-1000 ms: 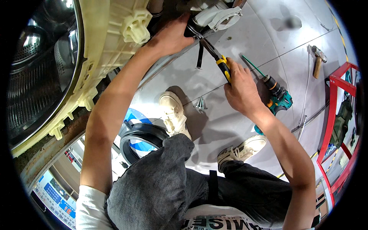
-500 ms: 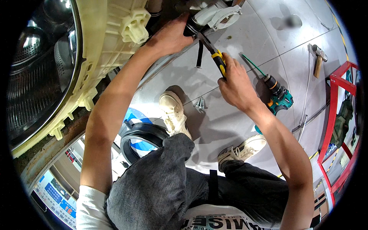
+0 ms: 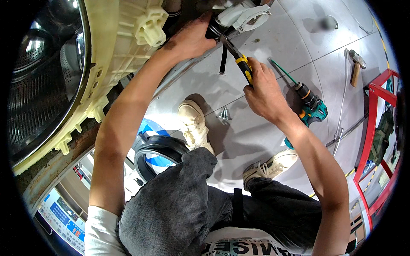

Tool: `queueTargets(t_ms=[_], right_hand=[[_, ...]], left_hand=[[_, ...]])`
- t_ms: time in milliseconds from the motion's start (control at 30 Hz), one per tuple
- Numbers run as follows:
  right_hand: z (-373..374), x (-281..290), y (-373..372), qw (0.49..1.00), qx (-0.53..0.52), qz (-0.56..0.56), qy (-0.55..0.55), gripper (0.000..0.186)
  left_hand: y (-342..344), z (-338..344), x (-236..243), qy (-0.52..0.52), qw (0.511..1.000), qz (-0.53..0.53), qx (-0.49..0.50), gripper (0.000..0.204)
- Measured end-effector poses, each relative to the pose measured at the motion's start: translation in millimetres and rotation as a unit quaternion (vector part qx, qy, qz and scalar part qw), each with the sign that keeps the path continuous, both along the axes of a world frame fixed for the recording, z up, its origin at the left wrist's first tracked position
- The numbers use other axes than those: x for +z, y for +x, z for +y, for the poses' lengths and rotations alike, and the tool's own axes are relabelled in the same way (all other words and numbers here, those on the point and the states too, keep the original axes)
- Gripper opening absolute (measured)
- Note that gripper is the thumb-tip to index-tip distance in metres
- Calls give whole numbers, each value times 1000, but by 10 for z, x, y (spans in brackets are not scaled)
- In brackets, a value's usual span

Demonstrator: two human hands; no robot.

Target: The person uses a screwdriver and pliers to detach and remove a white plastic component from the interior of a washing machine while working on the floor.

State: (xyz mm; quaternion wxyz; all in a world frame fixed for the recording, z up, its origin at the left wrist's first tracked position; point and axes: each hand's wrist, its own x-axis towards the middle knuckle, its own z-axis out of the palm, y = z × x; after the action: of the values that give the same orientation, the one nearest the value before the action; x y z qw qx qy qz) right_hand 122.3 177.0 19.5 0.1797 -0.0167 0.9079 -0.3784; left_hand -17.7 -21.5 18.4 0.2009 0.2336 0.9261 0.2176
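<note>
The right hand [image 3: 265, 90] grips pliers [image 3: 241, 60], pointing to 11 o'clock, tip by a black part [image 3: 214, 31]. The left hand [image 3: 193, 39] is at the tip's 9 o'clock; I can't tell what its fingers hold.

Vs 1 s ago: person's bare R hand [image 3: 265, 87] has slid a bit twd 10 o'clock, nearer the bare L hand [image 3: 194, 40]; most of that was done by 0.5 s ago. Metal pliers w/ black-and-yellow grips [image 3: 242, 62] went w/ it, same dir. R forearm swung slightly twd 9 too, so more floor shows btwn it & the teal-and-black cordless drill [image 3: 315, 110]. View nudged a hair: drill now sits marginally twd 3.
</note>
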Motion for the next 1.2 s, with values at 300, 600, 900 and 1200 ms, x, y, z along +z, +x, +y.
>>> queueTargets(t_ms=[300, 600, 900, 1200], right_hand=[[27, -80, 28, 999, 13, 29, 40, 62], [66, 6, -51, 995, -20, -86, -39, 51], [102, 65, -92, 992, -12, -108, -62, 39], [91, 341, -214, 987, 17, -159, -23, 33]], left_hand=[[6, 25, 7, 16, 1000, 11, -6, 59], [25, 20, -5, 31, 998, 46, -8, 53], [31, 17, -13, 19, 1000, 17, 16, 49], [45, -23, -51, 33, 999, 34, 26, 55]])
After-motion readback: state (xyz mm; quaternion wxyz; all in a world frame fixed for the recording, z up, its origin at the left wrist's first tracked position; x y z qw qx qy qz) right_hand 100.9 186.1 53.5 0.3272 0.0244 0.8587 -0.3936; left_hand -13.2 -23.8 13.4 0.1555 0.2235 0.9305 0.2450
